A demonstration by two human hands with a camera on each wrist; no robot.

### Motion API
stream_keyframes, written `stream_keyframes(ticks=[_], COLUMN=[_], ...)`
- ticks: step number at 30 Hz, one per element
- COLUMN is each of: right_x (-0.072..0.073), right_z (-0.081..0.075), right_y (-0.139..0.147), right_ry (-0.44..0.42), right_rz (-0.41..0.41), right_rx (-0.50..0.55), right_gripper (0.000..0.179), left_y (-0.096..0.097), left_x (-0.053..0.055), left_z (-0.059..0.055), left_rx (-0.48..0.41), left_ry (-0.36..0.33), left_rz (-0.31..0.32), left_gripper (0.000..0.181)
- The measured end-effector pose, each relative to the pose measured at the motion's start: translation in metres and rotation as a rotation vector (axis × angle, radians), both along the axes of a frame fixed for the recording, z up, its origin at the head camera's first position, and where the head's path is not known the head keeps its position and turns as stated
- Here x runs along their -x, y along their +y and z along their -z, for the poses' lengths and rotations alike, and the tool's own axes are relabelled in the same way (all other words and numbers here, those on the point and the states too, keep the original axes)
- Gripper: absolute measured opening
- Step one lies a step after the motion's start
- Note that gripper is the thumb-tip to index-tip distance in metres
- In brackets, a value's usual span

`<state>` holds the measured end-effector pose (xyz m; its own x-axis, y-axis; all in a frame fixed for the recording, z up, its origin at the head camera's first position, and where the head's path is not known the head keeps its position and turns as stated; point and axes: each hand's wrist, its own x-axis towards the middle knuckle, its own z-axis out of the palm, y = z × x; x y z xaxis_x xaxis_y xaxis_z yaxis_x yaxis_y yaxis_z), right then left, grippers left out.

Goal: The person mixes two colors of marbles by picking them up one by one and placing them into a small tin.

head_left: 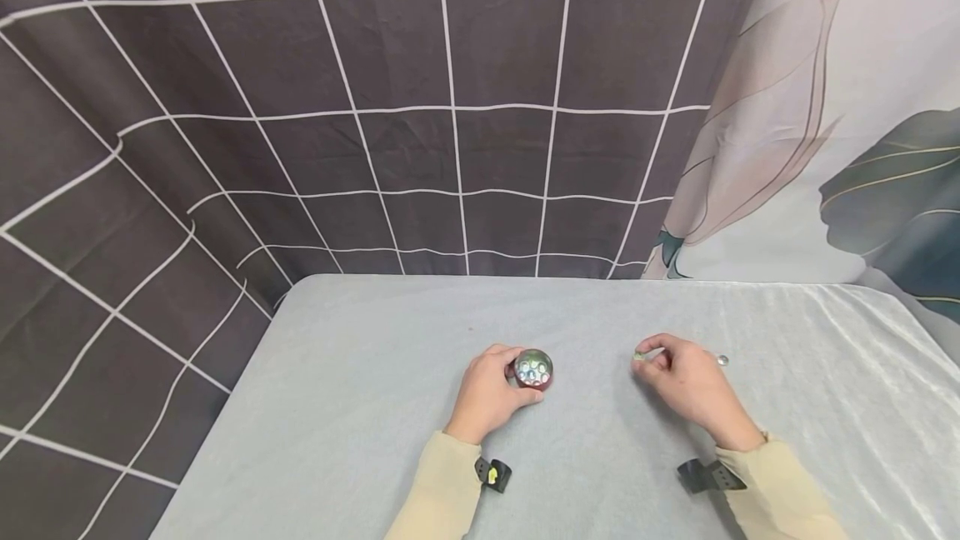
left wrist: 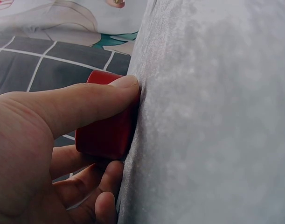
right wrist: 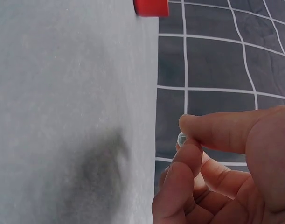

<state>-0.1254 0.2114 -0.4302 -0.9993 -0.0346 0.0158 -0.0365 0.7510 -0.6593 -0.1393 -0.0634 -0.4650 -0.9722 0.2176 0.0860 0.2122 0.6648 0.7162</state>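
Observation:
A small round red cup (head_left: pixel 533 385) stands upright on the cloth, with several clear glass marbles (head_left: pixel 534 372) inside it. My left hand (head_left: pixel 486 390) grips the cup from its left side, thumb at the near side and fingers around the far side. In the left wrist view the cup's red wall (left wrist: pixel 105 137) shows beneath the thumb. To the right, my right hand (head_left: pixel 686 377) pinches a clear glass marble (right wrist: pixel 181 139) between thumb and fingertips, raised above the cloth. Another marble (head_left: pixel 723 360) lies on the cloth just beyond the right hand.
A pale grey velvety cloth (head_left: pixel 360 407) covers the table. Behind it hangs a dark curtain (head_left: pixel 397 148) with a white grid, which also runs along the left. A leaf-patterned pale curtain (head_left: pixel 787 215) hangs at the back right.

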Motion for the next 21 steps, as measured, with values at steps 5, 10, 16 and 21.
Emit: stream_keyframes(ticks=[5, 10, 16, 21], right_x=[-0.001, 0.000, 0.001, 0.001], right_z=[0.000, -0.001, -0.001, -0.001], right_y=[-0.004, -0.007, -0.010, -0.013], right_ry=[0.007, 0.030, 0.048, 0.056], right_rz=[-0.005, -0.018, -0.031, -0.037], right_rx=[0.008, 0.012, 0.017, 0.013], right_gripper=[0.021, 0.019, 0.018, 0.017], left_y=[0.000, 0.000, 0.000, 0.000], left_x=[0.000, 0.000, 0.000, 0.000], left_z=[0.000, 0.000, -0.001, 0.000], left_rx=[-0.002, -0.001, 0.002, 0.007], left_ry=[-0.004, -0.006, -0.007, -0.001], left_rz=[-0.001, -0.002, -0.004, -0.002], left_gripper=[0.054, 0.054, 0.054, 0.055])
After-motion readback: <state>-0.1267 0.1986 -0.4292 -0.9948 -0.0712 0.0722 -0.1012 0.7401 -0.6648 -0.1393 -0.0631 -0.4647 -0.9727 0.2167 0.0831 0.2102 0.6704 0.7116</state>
